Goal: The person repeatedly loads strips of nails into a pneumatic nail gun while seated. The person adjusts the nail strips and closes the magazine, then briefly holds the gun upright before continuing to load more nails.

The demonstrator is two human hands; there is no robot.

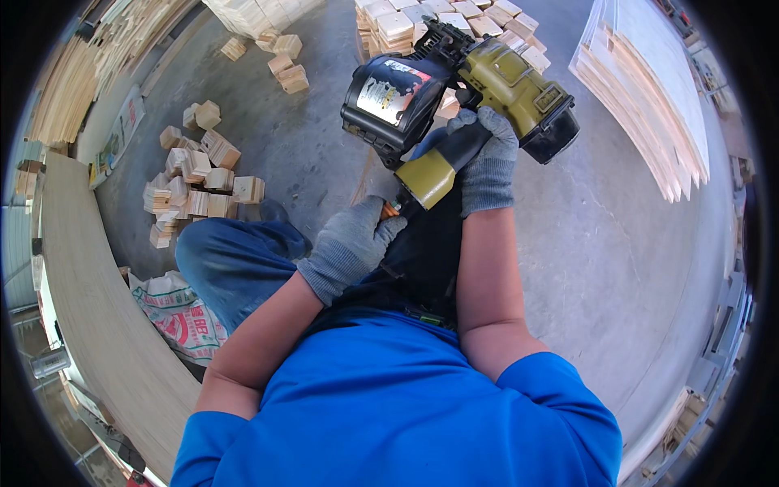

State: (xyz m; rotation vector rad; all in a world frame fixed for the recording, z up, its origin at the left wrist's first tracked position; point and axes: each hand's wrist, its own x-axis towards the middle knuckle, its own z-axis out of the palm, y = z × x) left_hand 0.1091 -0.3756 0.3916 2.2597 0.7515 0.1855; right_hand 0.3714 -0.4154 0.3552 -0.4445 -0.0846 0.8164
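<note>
Right hand [492, 154] grips nail gun [507, 77]; left hand [347, 243] at handle [430, 177] end; wood blocks [196, 166] beyond.

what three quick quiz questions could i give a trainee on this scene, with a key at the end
1. Multiple choice: what does the right hand grip?
(a) a wooden sheet
(b) the dark handle of an olive-and-black power tool
(c) a broom
2. True or false: the left hand is bare, with no glove.
3. Fill in the gap: the white printed sack lies on the ____ side of the picture.

Key: 1: b. 2: False, it wears a grey glove. 3: left.
</note>
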